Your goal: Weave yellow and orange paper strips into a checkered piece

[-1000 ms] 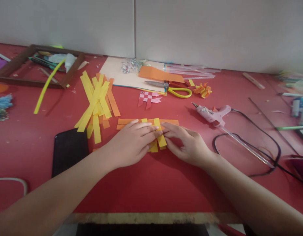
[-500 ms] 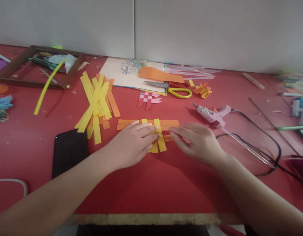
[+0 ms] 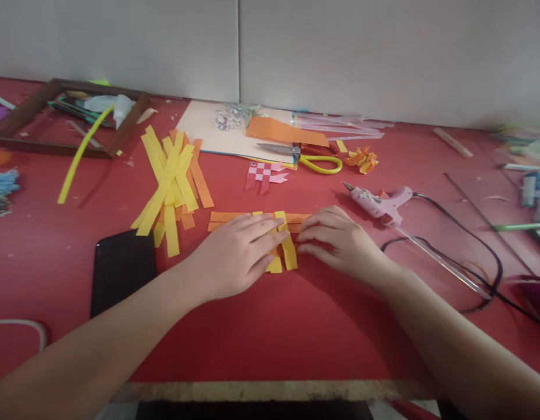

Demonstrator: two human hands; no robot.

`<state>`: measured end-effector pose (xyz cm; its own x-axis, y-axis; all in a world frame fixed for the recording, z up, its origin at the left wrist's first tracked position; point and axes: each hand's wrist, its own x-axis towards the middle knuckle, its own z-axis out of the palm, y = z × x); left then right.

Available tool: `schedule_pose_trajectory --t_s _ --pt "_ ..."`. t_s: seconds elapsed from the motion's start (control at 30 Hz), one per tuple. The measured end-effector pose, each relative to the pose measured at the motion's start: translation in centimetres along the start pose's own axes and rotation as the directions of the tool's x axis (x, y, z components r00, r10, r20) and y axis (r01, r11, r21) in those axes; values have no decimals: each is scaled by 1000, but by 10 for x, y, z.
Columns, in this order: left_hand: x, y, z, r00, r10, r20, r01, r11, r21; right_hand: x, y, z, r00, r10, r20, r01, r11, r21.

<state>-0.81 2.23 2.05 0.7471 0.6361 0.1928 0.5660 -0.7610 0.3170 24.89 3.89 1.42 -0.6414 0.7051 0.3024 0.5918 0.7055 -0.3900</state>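
Just past the pale near edge of the red table, the left hand lies palm down, fingers stretched out loosely and gripping nothing, over yellow strips that cross orange strips flat on the tabletop. Close by, the right hand covers the right end of the orange strips with its fingers bent; whether they pinch any paper, I cannot tell. Beside the left forearm sits a black slab like a phone, and a loose pile of paper strips lies just beyond it. Off to the right rests a pink glue gun, a clear stick in its back. Farther away come a checkered paper fish, yellow-handled scissors and a crumpled paper cluster, then an orange sheet and a brown frame near the grey wall.
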Motion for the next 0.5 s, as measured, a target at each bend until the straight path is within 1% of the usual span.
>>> schedule_pose_trajectory --t_s 0.17,0.27,0.5 --pt "1 -2 4 999 29 22 -29 1000 7 0 -5 1 997 76 12 -75 997 -32" --pt "0 -2 5 999 24 35 -24 1000 8 0 -8 1 994 111 10 -111 993 -43" --pt "0 -1 6 999 9 39 -10 999 31 0 -9 3 991 130 21 -129 991 -44"
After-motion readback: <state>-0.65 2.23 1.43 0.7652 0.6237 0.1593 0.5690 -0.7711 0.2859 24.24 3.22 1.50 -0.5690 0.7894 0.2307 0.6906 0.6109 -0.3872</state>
